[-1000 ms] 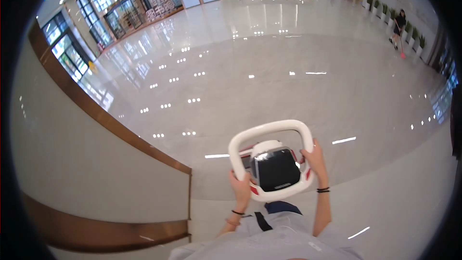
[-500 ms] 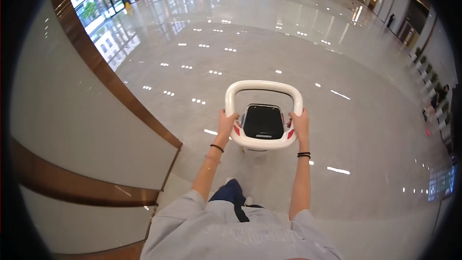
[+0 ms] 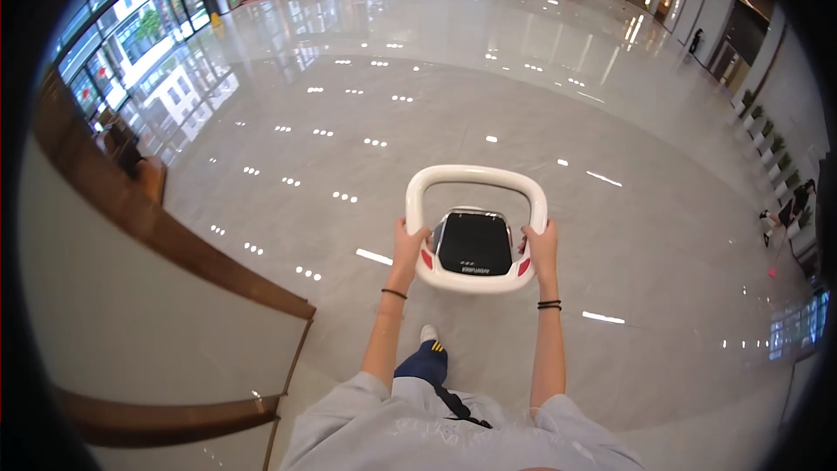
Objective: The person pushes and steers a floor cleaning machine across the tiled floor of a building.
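Both of my hands grip a white, rounded, looped push handle point(image 3: 476, 174). My left hand point(image 3: 407, 247) is closed around its left side, and my right hand point(image 3: 541, 249) is wrapped around the right side at about the same height. Inside the loop, toward its near end, is a black panel point(image 3: 475, 240) with light lettering too small to read surely. A red patch marks each lower corner of the handle, close to my hands. Whatever the handle is fixed to underneath is hidden.
A curved white counter point(image 3: 192, 296) with brown trim stands close on my left. Glossy grey floor point(image 3: 366, 139) stretches ahead. Beyond it are glass doors point(image 3: 166, 9) and a yellow floor sign point(image 3: 216, 20). Potted plants point(image 3: 767, 144) line the right, near a seated person point(image 3: 792, 209).
The view has moved forward along the counter, whose end is nearer. Both hands still hold the handle, which sits slightly lower in view. A foot has stepped out ahead.
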`<act>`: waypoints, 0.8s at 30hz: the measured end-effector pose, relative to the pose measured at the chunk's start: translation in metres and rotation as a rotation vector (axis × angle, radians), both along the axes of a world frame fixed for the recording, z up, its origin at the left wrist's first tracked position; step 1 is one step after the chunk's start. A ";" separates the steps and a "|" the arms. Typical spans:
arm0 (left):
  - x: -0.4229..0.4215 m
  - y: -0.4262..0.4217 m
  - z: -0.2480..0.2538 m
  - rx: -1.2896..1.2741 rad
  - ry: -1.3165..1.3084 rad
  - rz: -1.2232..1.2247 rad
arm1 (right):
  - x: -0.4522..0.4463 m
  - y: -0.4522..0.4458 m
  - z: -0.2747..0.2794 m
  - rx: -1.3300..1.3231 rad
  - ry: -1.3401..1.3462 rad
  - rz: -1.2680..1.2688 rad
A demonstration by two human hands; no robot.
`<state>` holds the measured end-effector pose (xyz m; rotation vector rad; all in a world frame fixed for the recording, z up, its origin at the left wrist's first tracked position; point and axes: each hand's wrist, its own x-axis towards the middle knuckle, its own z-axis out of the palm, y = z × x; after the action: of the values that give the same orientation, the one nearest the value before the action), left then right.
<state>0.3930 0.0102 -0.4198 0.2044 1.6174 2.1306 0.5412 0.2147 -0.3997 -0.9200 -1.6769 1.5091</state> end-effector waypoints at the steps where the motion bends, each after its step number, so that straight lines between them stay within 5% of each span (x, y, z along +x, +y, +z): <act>1: 0.001 -0.001 0.000 0.005 -0.004 -0.018 | 0.000 0.000 -0.003 0.005 -0.004 -0.018; 10: -0.043 0.029 0.008 0.072 -0.175 -0.105 | -0.036 0.027 -0.002 0.106 -0.072 -0.066; 24: -0.140 0.117 0.059 0.002 -0.056 -0.052 | -0.137 0.114 0.042 0.045 -0.035 -0.050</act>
<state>0.2530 0.1270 -0.3605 0.1844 1.5613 2.0809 0.4040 0.3292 -0.3579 -0.9624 -1.6933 1.4248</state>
